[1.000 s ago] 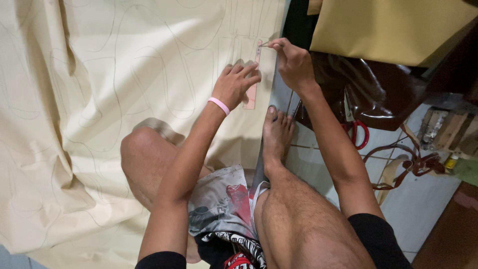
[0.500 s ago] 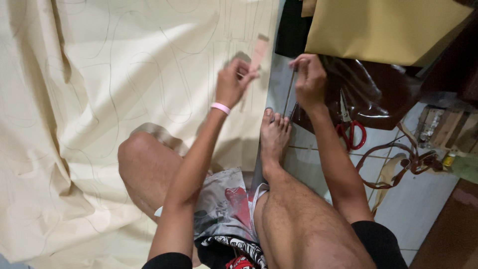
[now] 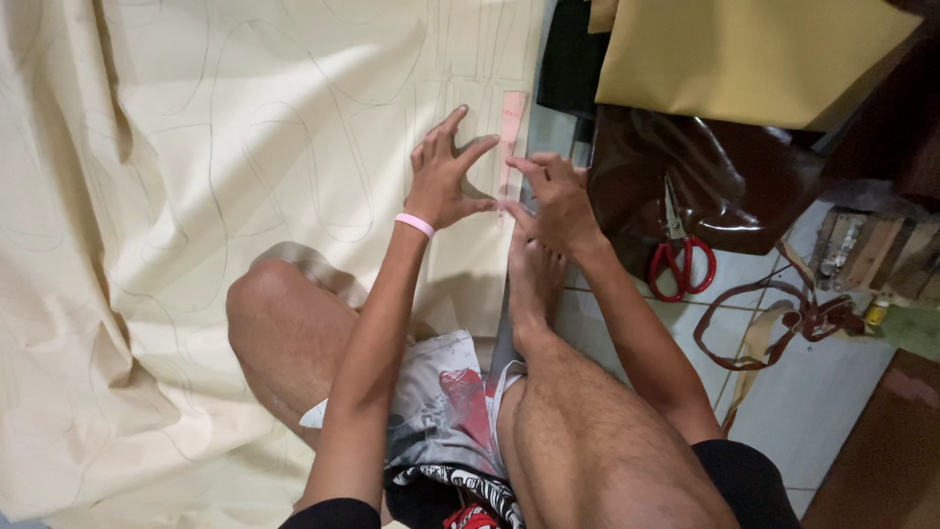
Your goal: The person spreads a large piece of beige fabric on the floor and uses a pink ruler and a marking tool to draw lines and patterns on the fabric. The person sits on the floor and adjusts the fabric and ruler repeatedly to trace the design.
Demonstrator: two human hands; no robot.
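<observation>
Here we spread our open left hand [image 3: 446, 176] and right hand [image 3: 553, 201] around a pink strip [image 3: 511, 137].
It looks thin and limp on the soft cream sheet [image 3: 196, 147]; we judge pinching its near end best.

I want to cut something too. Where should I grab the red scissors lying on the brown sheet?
Take the red scissors by their two red loop handles, which point toward the person's side. Come from above and from that near side, since they lie flat with the metal blades pointing away.

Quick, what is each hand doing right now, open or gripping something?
Left hand: open, fingers spread over the cream sheet.
Right hand: fingertips on the pink strip; grip cannot be told.
</observation>
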